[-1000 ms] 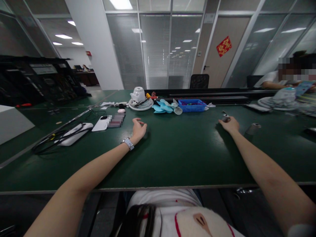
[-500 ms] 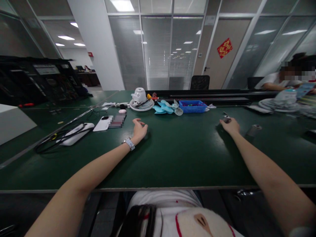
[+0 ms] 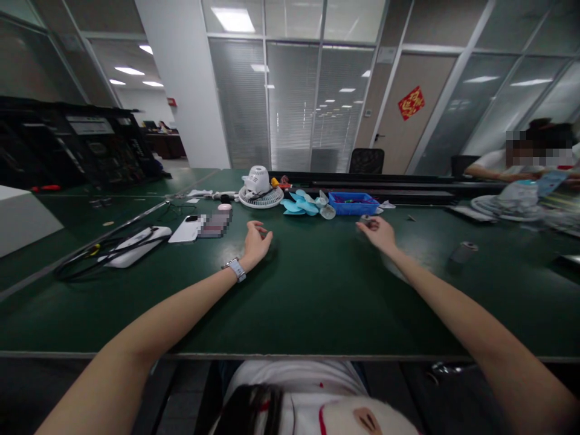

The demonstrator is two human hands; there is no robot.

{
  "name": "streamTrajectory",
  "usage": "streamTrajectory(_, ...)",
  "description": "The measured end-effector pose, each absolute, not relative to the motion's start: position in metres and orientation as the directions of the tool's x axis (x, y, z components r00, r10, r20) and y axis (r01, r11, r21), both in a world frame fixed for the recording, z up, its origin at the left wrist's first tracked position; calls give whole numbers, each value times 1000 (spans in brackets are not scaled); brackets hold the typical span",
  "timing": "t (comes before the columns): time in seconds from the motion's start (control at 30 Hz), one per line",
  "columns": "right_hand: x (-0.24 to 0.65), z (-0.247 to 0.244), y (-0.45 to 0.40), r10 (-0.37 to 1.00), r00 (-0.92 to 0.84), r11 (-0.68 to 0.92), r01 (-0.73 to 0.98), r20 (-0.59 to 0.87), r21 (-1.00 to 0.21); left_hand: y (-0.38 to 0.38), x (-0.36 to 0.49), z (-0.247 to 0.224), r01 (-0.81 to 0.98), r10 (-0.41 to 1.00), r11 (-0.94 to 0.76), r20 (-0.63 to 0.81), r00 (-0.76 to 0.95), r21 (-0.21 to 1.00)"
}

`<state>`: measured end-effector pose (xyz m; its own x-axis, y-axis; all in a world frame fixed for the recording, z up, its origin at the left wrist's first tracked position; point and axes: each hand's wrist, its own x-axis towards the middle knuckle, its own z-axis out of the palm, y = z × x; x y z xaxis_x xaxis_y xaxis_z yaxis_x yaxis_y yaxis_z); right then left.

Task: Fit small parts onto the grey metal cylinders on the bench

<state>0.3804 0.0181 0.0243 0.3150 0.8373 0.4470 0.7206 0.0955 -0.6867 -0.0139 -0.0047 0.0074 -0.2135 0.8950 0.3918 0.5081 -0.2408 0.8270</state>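
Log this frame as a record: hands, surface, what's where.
left hand: loosely curled, nothing visible in it
right hand: holds a small greyish item, mostly hidden by fingers
surface: green table
back: white fan head, light-blue blades, blue tray
left side: white phone
right side: grey cylinder, apart from the right hand

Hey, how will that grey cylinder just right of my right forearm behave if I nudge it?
The grey cylinder could roll if it ends up on its side, since its wall looks round. Its metallic look suggests it's stiff and perhaps heavy for its size. That smooth-looking surface may also feel a bit slippery.
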Motion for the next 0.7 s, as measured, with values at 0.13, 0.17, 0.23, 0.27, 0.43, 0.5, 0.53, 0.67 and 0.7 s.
streamTrajectory(0.13, 277, 19, 8, 893, -76, 418, 503, 443, -756, -12, -11, 14, 568, 862, -381, 503, -67, 729)
streamTrajectory(0.17, 256, 18, 3, 884, -150, 457, 477, 442, -751, -15, -9, 16, 586, 848, -422, 529, -14, 692)
streamTrajectory(0.23, 227, 15, -6, 864, -243, 502, 460, 440, -732, -22, -4, 23, 605, 819, -500, 565, 99, 620)
streamTrajectory(0.27, 217, 14, -10, 858, -269, 514, 458, 438, -726, -25, 0, 27, 606, 806, -533, 572, 150, 591)
streamTrajectory(0.43, 209, 7, -19, 852, -294, 524, 461, 434, -716, -34, 15, 42, 613, 778, -596, 564, 277, 519)
streamTrajectory(0.5, 211, 5, -19, 847, -299, 531, 465, 439, -708, -32, 19, 43, 618, 775, -594, 571, 270, 515)
streamTrajectory(0.53, 212, 5, -20, 846, -302, 534, 473, 440, -701, -29, 20, 42, 623, 777, -589, 572, 262, 514)
streamTrajectory(0.67, 210, 4, -21, 842, -299, 537, 539, 448, -649, -20, 23, 38, 649, 804, -554, 538, 255, 521)
streamTrajectory(0.7, 210, 5, -21, 839, -301, 542, 549, 454, -637, -18, 24, 38, 650, 809, -550, 527, 260, 524)
